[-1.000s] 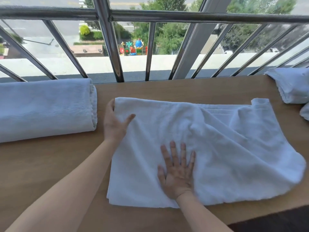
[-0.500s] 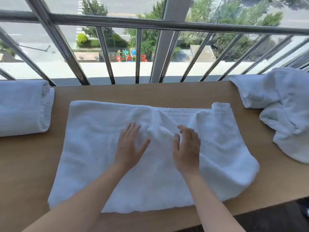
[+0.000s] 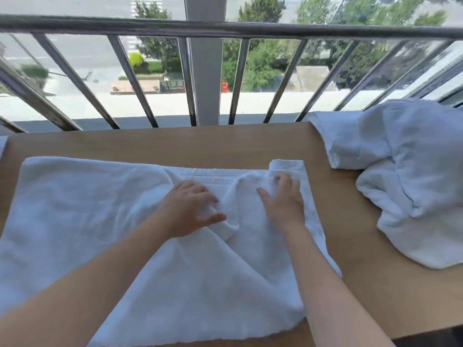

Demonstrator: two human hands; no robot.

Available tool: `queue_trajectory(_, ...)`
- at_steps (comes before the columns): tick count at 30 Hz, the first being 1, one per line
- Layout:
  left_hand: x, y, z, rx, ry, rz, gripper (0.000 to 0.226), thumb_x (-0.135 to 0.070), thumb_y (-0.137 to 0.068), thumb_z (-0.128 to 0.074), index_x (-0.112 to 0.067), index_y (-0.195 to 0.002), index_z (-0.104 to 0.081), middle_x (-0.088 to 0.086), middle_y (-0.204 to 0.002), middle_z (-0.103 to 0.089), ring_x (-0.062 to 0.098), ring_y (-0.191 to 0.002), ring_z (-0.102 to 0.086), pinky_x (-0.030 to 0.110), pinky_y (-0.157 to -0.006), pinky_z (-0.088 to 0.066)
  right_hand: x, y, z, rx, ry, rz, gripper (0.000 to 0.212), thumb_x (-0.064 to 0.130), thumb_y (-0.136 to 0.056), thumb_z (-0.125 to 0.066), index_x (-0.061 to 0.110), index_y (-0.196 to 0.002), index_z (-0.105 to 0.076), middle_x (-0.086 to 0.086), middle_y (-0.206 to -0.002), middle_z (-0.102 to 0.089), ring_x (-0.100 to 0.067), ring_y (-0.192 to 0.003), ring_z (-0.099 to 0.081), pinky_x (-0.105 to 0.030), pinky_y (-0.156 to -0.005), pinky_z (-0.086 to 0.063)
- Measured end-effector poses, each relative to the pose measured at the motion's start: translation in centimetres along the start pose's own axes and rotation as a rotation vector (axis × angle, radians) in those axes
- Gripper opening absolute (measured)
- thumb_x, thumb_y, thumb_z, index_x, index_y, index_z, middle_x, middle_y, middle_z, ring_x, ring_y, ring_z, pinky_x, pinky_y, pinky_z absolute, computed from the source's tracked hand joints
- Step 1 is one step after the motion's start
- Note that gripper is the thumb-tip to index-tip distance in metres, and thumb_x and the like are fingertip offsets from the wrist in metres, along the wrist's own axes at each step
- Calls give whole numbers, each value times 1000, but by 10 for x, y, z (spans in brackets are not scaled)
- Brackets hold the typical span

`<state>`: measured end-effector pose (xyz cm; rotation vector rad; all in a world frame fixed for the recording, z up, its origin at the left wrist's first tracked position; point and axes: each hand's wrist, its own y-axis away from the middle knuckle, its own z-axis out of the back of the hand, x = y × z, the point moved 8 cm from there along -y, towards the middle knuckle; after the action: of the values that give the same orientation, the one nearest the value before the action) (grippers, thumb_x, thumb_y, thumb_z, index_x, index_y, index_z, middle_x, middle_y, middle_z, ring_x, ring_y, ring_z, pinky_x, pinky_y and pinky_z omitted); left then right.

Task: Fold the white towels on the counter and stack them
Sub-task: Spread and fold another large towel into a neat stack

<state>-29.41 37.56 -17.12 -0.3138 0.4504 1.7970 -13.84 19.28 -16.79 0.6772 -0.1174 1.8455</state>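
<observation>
A white towel lies spread across the wooden counter, its near edge hanging over the front. A raised crease of cloth runs between my hands. My left hand rests on the towel's middle with its fingers bent and the thumb against the crease. My right hand lies flat on the towel near its far right corner, fingertips sunk into a fold there. A crumpled heap of white towels sits on the counter's right end. A sliver of another white towel shows at the left edge.
A metal railing with slanted bars stands right behind the counter's far edge, with a wide post in the middle. Bare wood shows between the spread towel and the heap, and along the far edge.
Both hands have slid right and away across the towel, the right one reaching its far right corner. The view has swung right, so the left-hand towel is almost out of sight.
</observation>
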Motion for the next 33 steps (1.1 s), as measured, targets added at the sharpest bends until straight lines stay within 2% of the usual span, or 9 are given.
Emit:
queue_trajectory(3,-5,-5,-13,224,-91,8,92,-105,-53,-30,-49,-121,-55,-19,-101,-57,10,-107,-49,32,-103,-37,1,1,-1,56,-77,24,37,46,-92,-63,21,-103,-37,6,-98,-49,-19,-84,-49,-33,-74,-32)
queue_trajectory(6,-18,-10,-11,256,-28,-23,74,-93,-62,-50,-47,-120,-55,-21,-87,-49,6,-85,-42,24,-89,-32,-9,0,5,142,-148,9,27,44,-93,-62,23,-101,-47,10,-89,-55,-17,-84,-52,-31,-73,-34)
queue_trajectory(10,-38,-22,18,-37,95,-142,26,-52,-83,-74,-29,-95,-71,-15,-74,-58,13,-76,-55,27,-81,-41,-44,-3,48,2,-259,-52,13,39,-93,-62,27,-91,-56,14,-81,-58,-12,-82,-54,-25,-64,-34)
queue_trajectory(14,-35,-37,34,-231,91,-55,23,-38,-90,-71,-16,-96,-68,-3,-87,-66,25,-86,-61,29,-78,-39,-89,-4,97,-259,-348,-139,17,41,-94,-59,26,-88,-53,10,-74,-59,-8,-73,-55,-24,-58,-36)
queue_trajectory(18,-22,-63,6,-14,-39,118,45,-46,-94,-63,-17,-128,-58,3,-124,-58,27,-122,-48,38,-103,-32,-115,-16,97,-278,-337,-227,14,34,-96,-57,20,-93,-55,7,-81,-60,-18,-79,-57,-23,-62,-36)
queue_trajectory(23,-8,-74,-2,-36,18,193,54,-58,-89,-60,-27,-132,-54,-2,-132,-49,24,-130,-38,40,-111,-30,-122,-17,72,-103,-351,-288,19,44,-94,-58,27,-101,-57,10,-88,-63,-18,-92,-62,-27,-68,-42)
queue_trajectory(27,2,-85,-3,89,-106,171,58,-77,-78,-58,-29,-110,-56,-4,-112,-61,24,-110,-52,37,-88,-38,-124,2,61,-41,-145,-399,56,54,-83,-70,19,-121,-51,-5,-120,-50,-30,-110,-53,-45,-98,-45)
queue_trajectory(30,11,-89,0,187,-209,195,69,-92,-68,-35,-25,-80,-47,-10,-79,-55,23,-82,-54,34,-60,-29,-113,9,50,19,-135,-420,66,53,-83,-71,9,-123,-43,-12,-122,-53,-34,-107,-54,-42,-90,-48)
queue_trajectory(33,26,-82,9,134,-252,185,71,-93,-66,-28,-23,-73,-41,-12,-72,-48,22,-76,-54,34,-55,-26,-101,-1,42,176,-255,-350,50,49,-84,-73,14,-111,-52,-1,-110,-64,-22,-95,-59,-35,-80,-49)
